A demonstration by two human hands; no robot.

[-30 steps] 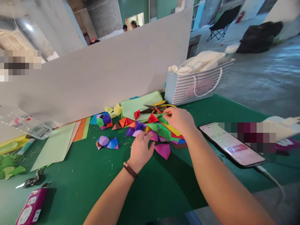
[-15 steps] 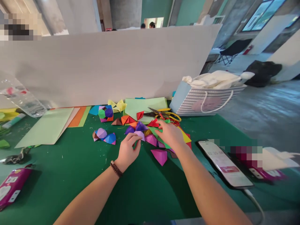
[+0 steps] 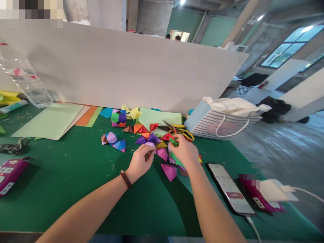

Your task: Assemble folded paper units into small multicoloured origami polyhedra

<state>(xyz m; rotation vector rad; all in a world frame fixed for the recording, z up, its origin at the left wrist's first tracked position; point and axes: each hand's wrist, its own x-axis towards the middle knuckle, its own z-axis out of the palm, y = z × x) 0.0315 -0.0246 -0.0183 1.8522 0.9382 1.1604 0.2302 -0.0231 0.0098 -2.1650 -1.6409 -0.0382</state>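
My left hand (image 3: 142, 158) is curled closed beside a lilac folded paper piece (image 3: 151, 144). Whatever its fingertips pinch is too small to make out. A green folded paper piece (image 3: 173, 141) is held between the thumb and fingers of my right hand (image 3: 186, 150), over the right side of a pile of folded paper. In that pile are a purple piece (image 3: 153, 137), a pink-purple piece (image 3: 162, 154) and a red piece (image 3: 154, 127). A magenta piece (image 3: 169, 172) lies nearest to me. To the left sit a joined blue-and-lilac paper cluster (image 3: 118, 145) and a multicoloured paper ball (image 3: 118, 118).
Scissors (image 3: 186, 130) with yellow handles lie behind my right hand. A striped paper bag (image 3: 220, 121), a phone (image 3: 231, 189) and a magenta pack (image 3: 260, 194) are on the right. Paper sheets (image 3: 48, 121), a plastic bottle (image 3: 30, 81) and another magenta pack (image 3: 11, 175) are on the left.
My right hand has closed on the green paper piece; earlier its fingers were apart over the pile. My left hand stays closed in nearly the same place. The camera view has tilted.
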